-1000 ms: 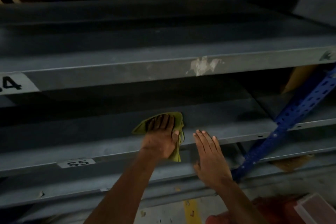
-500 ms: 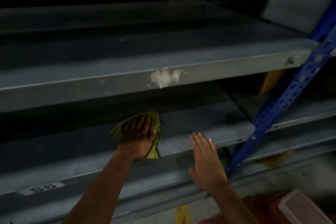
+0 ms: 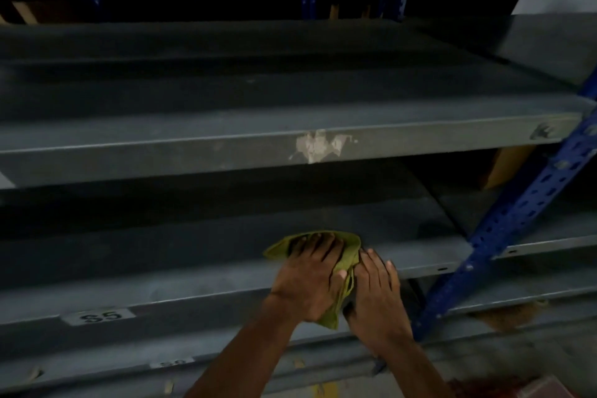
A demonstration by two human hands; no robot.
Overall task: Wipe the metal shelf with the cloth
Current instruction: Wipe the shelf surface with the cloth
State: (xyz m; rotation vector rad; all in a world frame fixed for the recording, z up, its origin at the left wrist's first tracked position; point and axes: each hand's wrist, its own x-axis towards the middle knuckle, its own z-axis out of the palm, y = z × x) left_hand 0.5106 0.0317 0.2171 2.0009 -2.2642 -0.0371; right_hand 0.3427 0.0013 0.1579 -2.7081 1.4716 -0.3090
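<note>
Fingers of L hand straight, spread, pressing green cloth flat on metal shelf nr front edge. R hand flat, fingers straight, touching cloth's side. Progress: wipe underway; no clean/dirty line visible, rear + left stretch prob. left.

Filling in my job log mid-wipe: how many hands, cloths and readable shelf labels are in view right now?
Hands: 2 (left hand, right hand)
Cloths: 1 (green cloth, under the left hand)
Readable labels: 1 (S5 label); the lower label is too blurred to read, so it is not counted
Total: 4
</note>
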